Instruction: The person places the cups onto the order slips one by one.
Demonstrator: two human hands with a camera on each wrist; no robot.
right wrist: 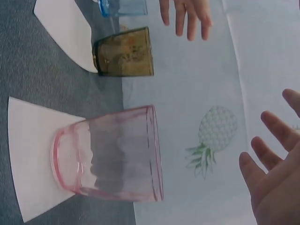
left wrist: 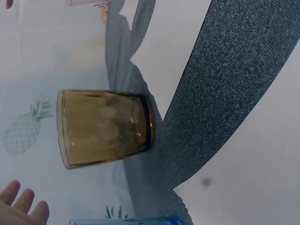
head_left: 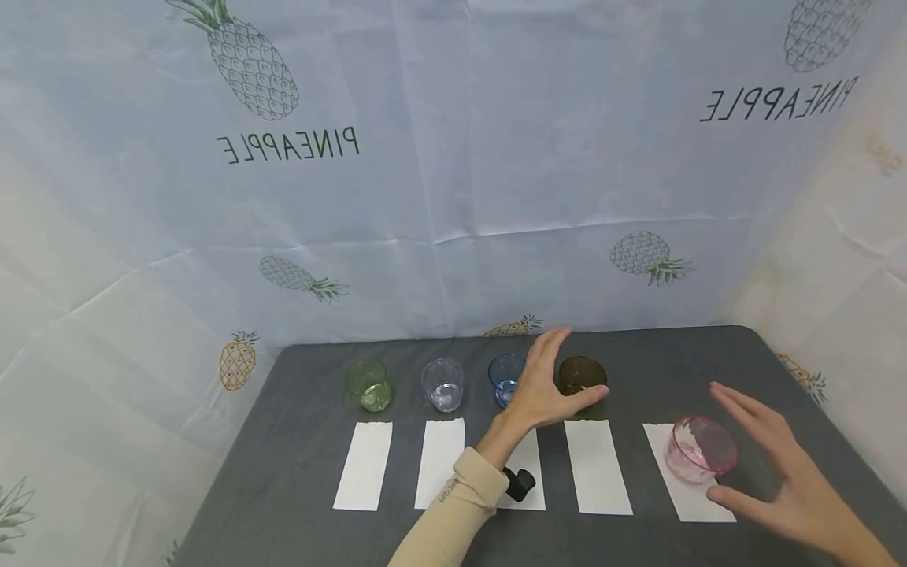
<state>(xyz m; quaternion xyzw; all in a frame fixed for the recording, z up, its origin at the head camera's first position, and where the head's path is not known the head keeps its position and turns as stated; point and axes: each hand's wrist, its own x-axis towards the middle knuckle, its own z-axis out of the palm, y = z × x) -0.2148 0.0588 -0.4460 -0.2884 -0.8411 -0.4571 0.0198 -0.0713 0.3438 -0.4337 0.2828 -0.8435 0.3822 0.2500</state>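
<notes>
A pink glass stands upright on the rightmost white paper strip. My right hand is beside it on the right, thumb and fingers spread, and a gap separates them from the glass in the right wrist view. My left hand hovers near the amber glass, its fingers extended and holding nothing. That amber glass stands upright on the dark table behind a paper strip. Partly covered by the left hand in the head view is a blue glass.
A green glass and a clear glass stand at the left of the back row. Several white paper strips lie in front of the glasses on the grey table. A pineapple-print cloth hangs behind.
</notes>
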